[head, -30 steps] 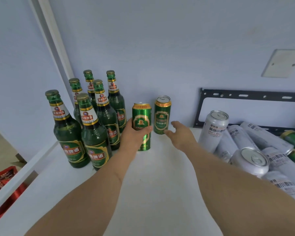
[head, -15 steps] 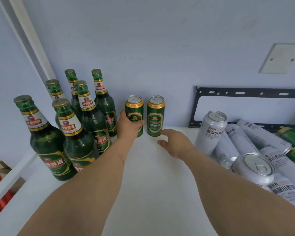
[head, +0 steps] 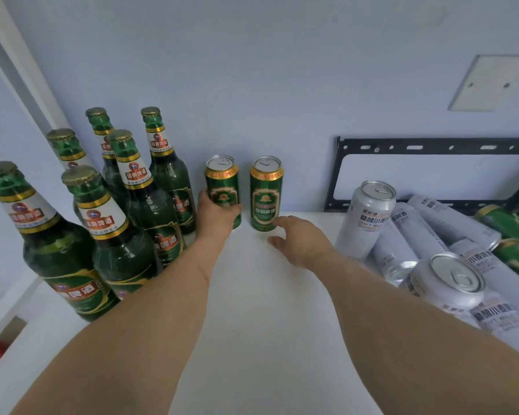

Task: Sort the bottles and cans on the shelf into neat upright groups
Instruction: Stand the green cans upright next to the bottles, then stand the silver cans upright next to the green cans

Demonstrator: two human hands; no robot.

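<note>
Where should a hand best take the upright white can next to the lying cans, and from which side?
Grip the upright white can around its upper body, coming from the left front: bare shelf lies there, while lying white cans crowd its right.

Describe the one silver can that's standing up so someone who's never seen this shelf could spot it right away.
Start at the black metal bracket on the back wall, right of centre. Below its left end, on the white shelf, a heap of silver cans lies on its side. The upright silver can stands at the heap's left edge, pull-tab top up, the only silver one plainly standing there.
</note>
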